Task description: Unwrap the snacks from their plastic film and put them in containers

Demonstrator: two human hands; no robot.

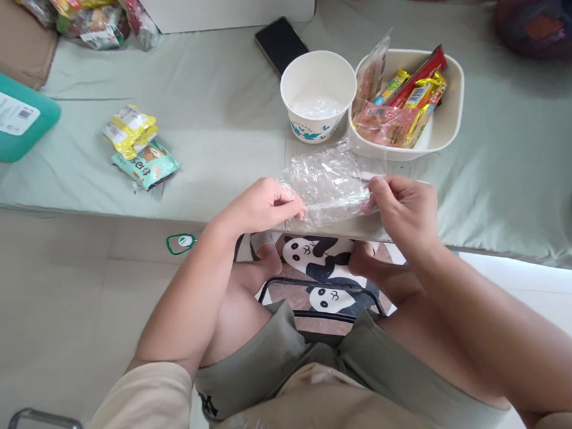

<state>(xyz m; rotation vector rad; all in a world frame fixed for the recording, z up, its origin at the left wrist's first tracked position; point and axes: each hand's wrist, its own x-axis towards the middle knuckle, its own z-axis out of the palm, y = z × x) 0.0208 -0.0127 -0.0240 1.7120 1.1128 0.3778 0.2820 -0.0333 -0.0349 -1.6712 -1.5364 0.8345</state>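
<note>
A crumpled clear plastic bag is stretched between my two hands above the near edge of the bed-like surface. My left hand pinches its left side with thumb and fingers. On the other side, my right hand is closed on the bag's right edge, where a whitish strip shows. Just beyond the bag stands a white paper bowl with a blue leaf pattern and clear plastic inside. To its right, a white rectangular tub holds several wrapped snacks in red, yellow and pink packaging.
A black phone lies behind the bowl. Yellow and mint snack packets rest at the left, near a green container. Several more packaged snacks are piled at the far left. A panda-print mat lies below.
</note>
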